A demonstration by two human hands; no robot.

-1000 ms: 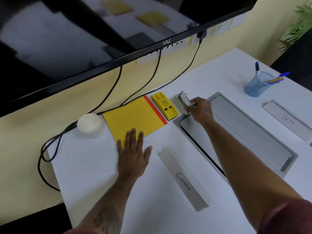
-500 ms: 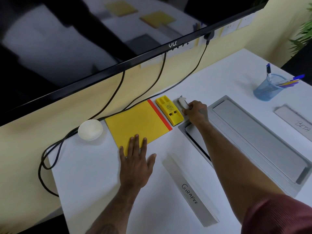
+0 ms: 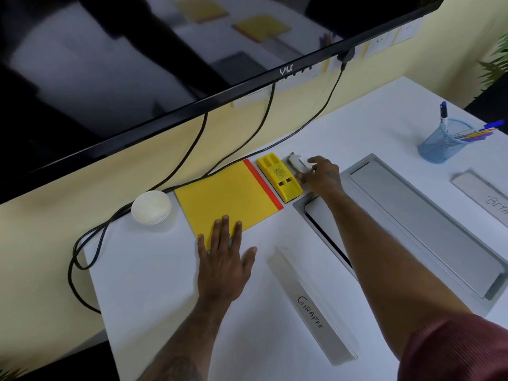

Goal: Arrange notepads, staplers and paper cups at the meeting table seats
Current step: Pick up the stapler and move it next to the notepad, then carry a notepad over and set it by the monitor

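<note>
The white worktop (image 3: pixel 154 284) carries a stack of paper cups (image 3: pixel 150 207) along its far edge. Next come a yellow notepad (image 3: pixel 225 198), a yellow stapler (image 3: pixel 279 177) just beside it and a small white stapler (image 3: pixel 296 163). Black cables (image 3: pixel 71 268) loop off the left corner. A grey hatch (image 3: pixel 412 215) sits between the GIRAFEE name plate (image 3: pixel 313 312) and the BETA name plate (image 3: pixel 483 196). A blue pen cup (image 3: pixel 439 147) stands farther back.

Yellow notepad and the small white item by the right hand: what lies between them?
Head view: a flat yellow plastic case lies between the yellow notepad and the white item, alongside the notepad's red edge. Nothing else.
</note>
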